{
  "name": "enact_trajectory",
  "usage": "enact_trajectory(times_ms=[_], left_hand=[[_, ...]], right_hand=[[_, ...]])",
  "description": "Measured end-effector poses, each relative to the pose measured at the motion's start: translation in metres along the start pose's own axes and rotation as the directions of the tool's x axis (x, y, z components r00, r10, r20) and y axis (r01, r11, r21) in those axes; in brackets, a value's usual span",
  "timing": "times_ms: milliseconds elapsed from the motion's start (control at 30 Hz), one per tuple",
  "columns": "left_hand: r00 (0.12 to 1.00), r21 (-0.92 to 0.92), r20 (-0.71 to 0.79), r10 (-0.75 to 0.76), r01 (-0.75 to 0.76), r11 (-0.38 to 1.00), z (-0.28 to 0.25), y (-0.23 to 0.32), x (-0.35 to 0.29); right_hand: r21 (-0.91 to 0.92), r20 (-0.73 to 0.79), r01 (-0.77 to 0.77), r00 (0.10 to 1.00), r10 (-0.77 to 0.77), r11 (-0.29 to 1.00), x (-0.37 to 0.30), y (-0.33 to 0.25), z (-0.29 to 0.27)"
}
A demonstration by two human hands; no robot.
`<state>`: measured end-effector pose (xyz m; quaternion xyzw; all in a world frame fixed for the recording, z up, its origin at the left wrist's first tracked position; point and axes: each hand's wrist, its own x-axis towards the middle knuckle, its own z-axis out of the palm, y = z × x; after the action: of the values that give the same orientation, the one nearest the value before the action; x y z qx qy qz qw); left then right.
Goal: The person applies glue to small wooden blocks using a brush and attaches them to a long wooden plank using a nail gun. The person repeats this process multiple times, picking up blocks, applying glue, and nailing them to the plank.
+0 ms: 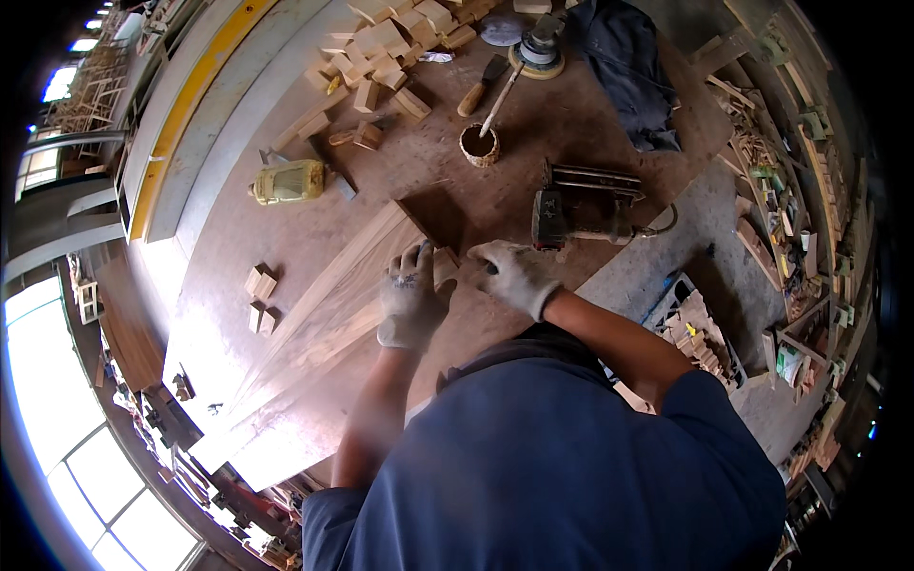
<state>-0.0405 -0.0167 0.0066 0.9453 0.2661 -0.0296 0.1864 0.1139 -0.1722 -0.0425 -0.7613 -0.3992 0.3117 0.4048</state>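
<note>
A long wooden piece (324, 276), seemingly made of boards, lies slanted across the worktable in front of me. My left hand (414, 297), in a pale work glove, rests at its near right end. Its fingers and thumb close around a small wood block (444, 265) there. Just right of that block is my right hand (515, 277), gloved too, its fingers curled together in a pinch. Whatever those fingertips may hold is too small to make out.
A nail gun (583, 211) with a hose lies right of centre. Beyond stand a glue pot (480, 146) with a stick, a sander (539, 52) and a dark cloth (628, 71). Wood blocks (381, 43) pile at the back; a yellowish bottle (288, 181) lies left. A crate (700, 328) holds wood pieces.
</note>
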Motion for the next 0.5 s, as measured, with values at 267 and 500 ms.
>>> enact_trajectory(times_ms=[267,500], left_hand=[[0.999,-0.004,-0.03,-0.022,0.022,1.0,0.01,0.002,0.006],[0.999,-0.038,0.01,-0.045,0.046,0.998,0.007,0.004,0.012]], right_hand=[[-0.011,0.056,-0.142,0.988,0.143,0.99,0.017,-0.032,0.015],[-0.09,0.052,-0.177,0.982,0.183,0.98,0.021,-0.032,0.022]])
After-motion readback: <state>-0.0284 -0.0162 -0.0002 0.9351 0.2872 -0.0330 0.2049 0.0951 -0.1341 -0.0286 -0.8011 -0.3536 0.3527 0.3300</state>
